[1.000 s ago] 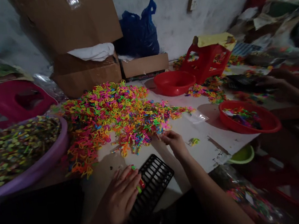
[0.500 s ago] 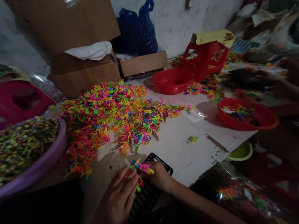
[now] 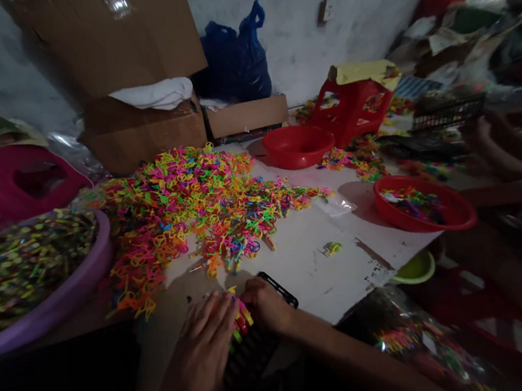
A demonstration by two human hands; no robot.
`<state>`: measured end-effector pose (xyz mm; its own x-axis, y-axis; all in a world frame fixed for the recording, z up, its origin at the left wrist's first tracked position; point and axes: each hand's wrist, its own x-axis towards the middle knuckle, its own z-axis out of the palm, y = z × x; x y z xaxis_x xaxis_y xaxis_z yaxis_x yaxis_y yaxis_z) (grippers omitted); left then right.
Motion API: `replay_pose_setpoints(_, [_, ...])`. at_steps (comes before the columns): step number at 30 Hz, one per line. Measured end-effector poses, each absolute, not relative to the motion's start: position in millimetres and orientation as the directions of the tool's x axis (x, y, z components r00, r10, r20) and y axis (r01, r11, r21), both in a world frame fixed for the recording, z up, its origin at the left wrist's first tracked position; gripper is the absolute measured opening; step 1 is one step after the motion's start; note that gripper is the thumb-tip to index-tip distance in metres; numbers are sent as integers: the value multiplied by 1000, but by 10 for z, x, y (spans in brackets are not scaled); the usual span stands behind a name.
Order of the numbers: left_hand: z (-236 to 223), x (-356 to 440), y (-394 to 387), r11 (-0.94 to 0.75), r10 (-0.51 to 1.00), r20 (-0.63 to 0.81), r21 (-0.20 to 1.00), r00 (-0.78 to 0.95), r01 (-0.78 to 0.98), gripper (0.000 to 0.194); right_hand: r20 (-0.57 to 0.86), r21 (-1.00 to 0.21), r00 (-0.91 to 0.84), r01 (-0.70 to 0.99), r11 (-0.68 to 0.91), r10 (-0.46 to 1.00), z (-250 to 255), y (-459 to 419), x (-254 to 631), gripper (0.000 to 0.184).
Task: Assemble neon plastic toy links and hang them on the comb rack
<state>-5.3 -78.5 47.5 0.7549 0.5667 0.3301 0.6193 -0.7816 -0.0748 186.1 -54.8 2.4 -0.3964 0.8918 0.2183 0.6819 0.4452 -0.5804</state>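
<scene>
My left hand [image 3: 206, 334] lies with its fingers stretched out and close together along the side of a small cluster of bright plastic pieces [image 3: 242, 321], pink, yellow, red and green. These pieces sit on a black slotted tray [image 3: 280, 288] close to my body. From the other side, my right hand [image 3: 266, 305] reaches over the tray with its fingers curled shut beside the cluster. What its fingertips hold is hidden. Beyond both hands spreads a large heap of colourful small plastic pieces [image 3: 193, 195]. One loose yellow-green piece [image 3: 332, 249] lies apart on the white surface.
A purple basin [image 3: 73, 271] of small parts stands at left. Two red basins, one farther back [image 3: 299, 147] and one at right [image 3: 455, 211], stand near a red stool [image 3: 359, 105]. Another person's hand [image 3: 482, 137] is by a black crate [image 3: 447, 114].
My left hand's fingers have moved in over the cluster, covering more of it. My right fingers have shifted slightly upward. At right, the other person's black crate has come into clear view.
</scene>
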Motion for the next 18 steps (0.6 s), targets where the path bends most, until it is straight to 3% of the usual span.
replay_pose_setpoints(2, [494, -25, -751, -775, 550, 341, -133, 763, 618, 50, 199, -688, -325, 625, 368, 925, 101, -457, 2017, 12])
replay_pose_setpoints(4, [521, 1, -723, -772, 540, 341, -162, 769, 615, 48, 166, -745, -51, 647, 159, 985, 185, -300, 2236, 14])
replay_pose_setpoints(6, [535, 12, -704, -788, 524, 317, -174, 791, 591, 48, 119, -743, 294, 660, -111, 948, 239, -115, 2460, 18])
replay_pose_setpoints(8, [528, 7, -695, -806, 512, 290, -165, 809, 569, 48, 47, -757, 437, 602, -253, 898, 243, 38, 2637, 21])
replay_pose_setpoints(14, [497, -8, -735, -800, 565, 273, -51, 779, 598, 53, -65, -879, 399, 410, -242, 914, 164, 16, 2764, 21])
replay_pose_setpoints(18, [539, -7, -735, -831, 541, 250, 14, 803, 556, 53, -118, -990, 216, 50, -131, 969, 216, -208, 2539, 28])
